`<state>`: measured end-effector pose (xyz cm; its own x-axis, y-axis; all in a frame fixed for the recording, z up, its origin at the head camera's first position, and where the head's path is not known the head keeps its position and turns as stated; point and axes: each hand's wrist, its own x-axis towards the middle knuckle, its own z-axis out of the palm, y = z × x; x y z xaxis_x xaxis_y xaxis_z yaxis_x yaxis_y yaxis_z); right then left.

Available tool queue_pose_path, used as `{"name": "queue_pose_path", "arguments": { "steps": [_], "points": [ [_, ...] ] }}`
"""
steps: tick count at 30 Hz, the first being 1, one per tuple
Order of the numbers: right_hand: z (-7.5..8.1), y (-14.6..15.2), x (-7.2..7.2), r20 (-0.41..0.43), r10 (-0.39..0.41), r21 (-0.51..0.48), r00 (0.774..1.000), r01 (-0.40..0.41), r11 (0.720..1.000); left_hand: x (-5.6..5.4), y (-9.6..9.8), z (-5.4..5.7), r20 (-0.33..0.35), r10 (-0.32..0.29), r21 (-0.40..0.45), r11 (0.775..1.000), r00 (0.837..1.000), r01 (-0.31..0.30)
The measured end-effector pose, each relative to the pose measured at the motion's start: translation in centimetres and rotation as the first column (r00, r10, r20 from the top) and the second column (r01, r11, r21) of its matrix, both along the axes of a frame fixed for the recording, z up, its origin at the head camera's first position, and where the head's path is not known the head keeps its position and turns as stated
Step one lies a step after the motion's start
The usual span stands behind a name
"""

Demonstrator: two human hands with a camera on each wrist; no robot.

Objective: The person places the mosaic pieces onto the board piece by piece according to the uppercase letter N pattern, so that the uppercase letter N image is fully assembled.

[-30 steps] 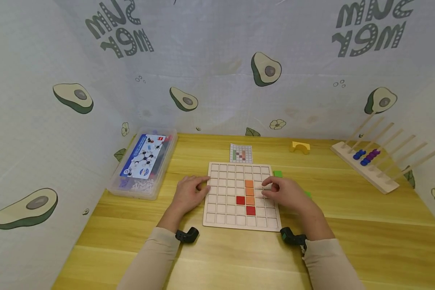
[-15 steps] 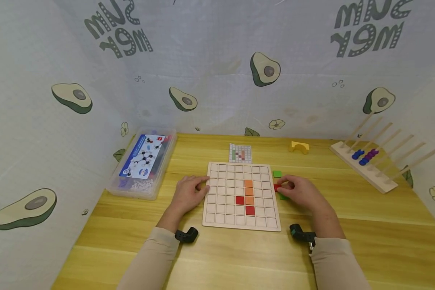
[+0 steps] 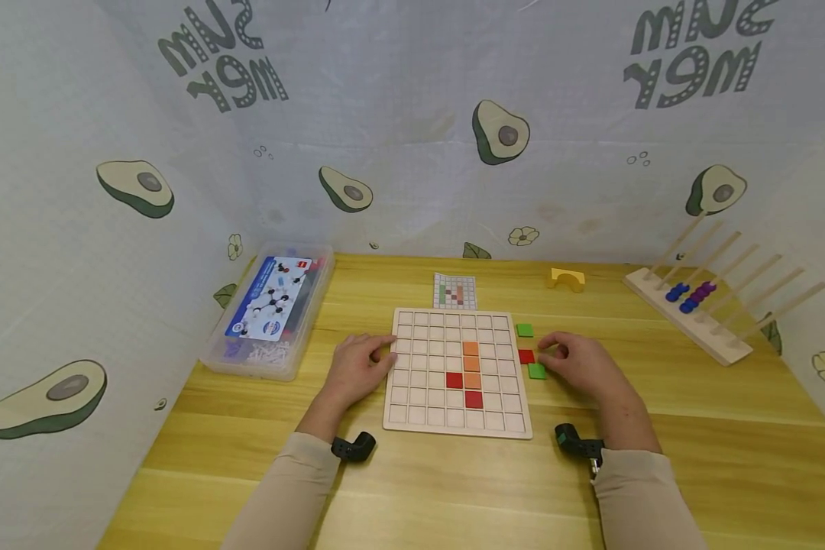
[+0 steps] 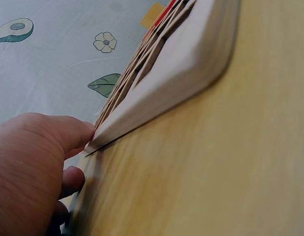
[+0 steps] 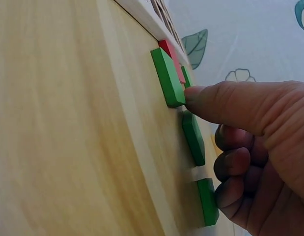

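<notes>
A pale wooden grid board (image 3: 457, 434) lies in front of me, with three orange tiles (image 3: 470, 364) in a column and two red tiles (image 3: 473, 399) in its cells. My left hand (image 3: 359, 370) touches the board's left edge with thumb and forefinger. Right of the board, my right hand (image 3: 580, 365) has loosely bent fingers and holds nothing. Its fingertips are just right of a loose red tile (image 3: 526, 357) and a green tile (image 3: 537, 372). In the right wrist view, the thumb tip overlaps the near green tile (image 5: 168, 78); further green tiles (image 5: 193, 140) lie beneath the fingers.
A printed grid card (image 3: 455, 292) lies behind the board. Another green tile (image 3: 525, 330) is at the board's upper right. A clear plastic box (image 3: 268, 313) stands left, a yellow arch block (image 3: 567, 279) at the back, and a wooden peg rack (image 3: 687, 317) with blue and purple beads far right.
My right hand has moved right from over the board. Half a second ago its fingertips were at the loose red tile; now they are apart from it. The left hand stays put.
</notes>
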<state>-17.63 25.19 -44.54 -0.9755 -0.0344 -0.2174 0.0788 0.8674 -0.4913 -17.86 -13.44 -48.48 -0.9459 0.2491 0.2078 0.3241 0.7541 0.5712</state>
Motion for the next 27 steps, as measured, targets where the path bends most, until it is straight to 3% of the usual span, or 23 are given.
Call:
{"name": "queue_pose_path", "arguments": {
  "steps": [14,27],
  "points": [
    [0.4,-0.5,0.1,0.042,0.064,-0.022,0.997,-0.063,0.998,-0.1,-0.1,-0.1,0.005,0.000,-0.016,1.000,1.000,0.000],
    [0.4,-1.0,0.2,0.043,0.065,-0.023,0.997,-0.064,0.998,-0.1,-0.1,-0.1,0.014,0.006,-0.010,1.000,1.000,-0.005]
  ]
}}
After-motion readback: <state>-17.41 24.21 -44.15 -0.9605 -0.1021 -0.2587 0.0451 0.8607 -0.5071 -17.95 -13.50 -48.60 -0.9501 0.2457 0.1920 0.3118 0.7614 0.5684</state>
